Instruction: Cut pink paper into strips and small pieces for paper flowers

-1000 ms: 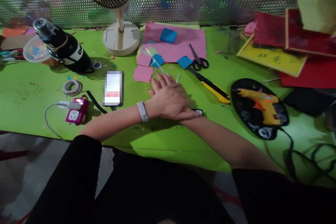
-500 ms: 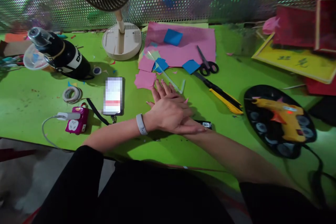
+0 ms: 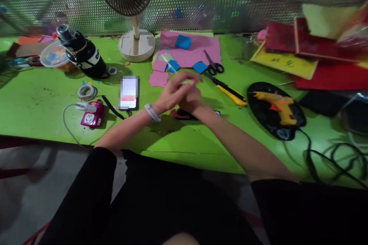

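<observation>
My left hand (image 3: 170, 91), with a pale band on its wrist, lies against my right hand (image 3: 192, 98). Its fingers curl over the top of the right hand. The right hand's own fingers are mostly hidden behind the left. Below both hands a long dark thing (image 3: 186, 114) with a reddish part lies on the green table; its kind is unclear. Pink paper pieces (image 3: 159, 79) and blue paper (image 3: 173, 66) lie just beyond the hands. To the right are black-handled scissors (image 3: 214, 66) and a yellow utility knife (image 3: 231, 95).
Left of the hands are a phone (image 3: 129, 92), a tape roll (image 3: 87, 92), a purple plug adapter (image 3: 93, 115) and a black bottle (image 3: 89, 59). A fan (image 3: 136, 46) stands behind. On the right, a yellow glue gun (image 3: 277, 105) rests on a black tray (image 3: 255, 116), its cable trailing.
Earlier, the left hand lay flat across the right hand and wrist, with fingertips stretched forward. Now both hands are drawn together and the left fingers are bent. The camera view has shifted.
</observation>
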Motion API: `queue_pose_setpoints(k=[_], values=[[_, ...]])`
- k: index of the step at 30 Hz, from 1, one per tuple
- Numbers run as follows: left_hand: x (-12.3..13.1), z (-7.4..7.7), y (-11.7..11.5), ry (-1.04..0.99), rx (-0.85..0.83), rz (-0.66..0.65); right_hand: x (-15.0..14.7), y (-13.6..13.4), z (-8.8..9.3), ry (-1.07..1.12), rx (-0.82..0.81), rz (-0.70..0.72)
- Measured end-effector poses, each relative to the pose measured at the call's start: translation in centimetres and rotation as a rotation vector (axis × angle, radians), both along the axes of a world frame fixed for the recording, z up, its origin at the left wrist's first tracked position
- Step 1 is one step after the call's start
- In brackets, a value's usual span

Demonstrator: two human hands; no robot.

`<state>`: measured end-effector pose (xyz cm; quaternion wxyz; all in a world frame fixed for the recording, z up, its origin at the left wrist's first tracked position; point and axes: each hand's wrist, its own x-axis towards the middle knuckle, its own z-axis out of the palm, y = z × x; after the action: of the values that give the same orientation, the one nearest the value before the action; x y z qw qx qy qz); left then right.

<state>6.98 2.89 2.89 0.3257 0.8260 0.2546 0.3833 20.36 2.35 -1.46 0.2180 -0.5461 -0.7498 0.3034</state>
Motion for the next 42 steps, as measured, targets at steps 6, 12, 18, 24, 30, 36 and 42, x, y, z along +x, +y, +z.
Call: queue_pose_setpoints(k=[6, 12, 18, 24, 30, 36, 42], values=[[-5.5, -0.6, -1.3, 0.316, -0.466, 0.184, 4.6, -5.2, 3.9, 0.087, 0.245, -0.127], [-5.3, -3.4, -3.2, 0.386, -0.599, -0.027, 6.5, -8.1, 0.9, -0.078, 0.16, 0.103], [-5.1, -3.6, -3.2, 0.372, -0.601, -0.046, 6.1, -7.8, -0.7, -0.087, 0.176, 0.055], [-7.3, -2.7, -2.1, 0.418, -0.58, -0.043, 7.3, -3.5, -1.4, -0.114, 0.239, -0.059], [-7.9, -2.4, -1.1, 0.301, -0.598, 0.026, 6.0, -2.7, 0.3, -0.182, 0.389, -0.28], [-8.1, -2.3, -2.2, 0.092, -0.532, 0.062, 3.8, -6.7, 2.5, 0.269, -0.038, -0.088], [-7.9, -2.6, -2.6, 0.016, -0.63, 0.054, 3.7, -6.4, 1.6, 0.537, -0.424, -0.063]])
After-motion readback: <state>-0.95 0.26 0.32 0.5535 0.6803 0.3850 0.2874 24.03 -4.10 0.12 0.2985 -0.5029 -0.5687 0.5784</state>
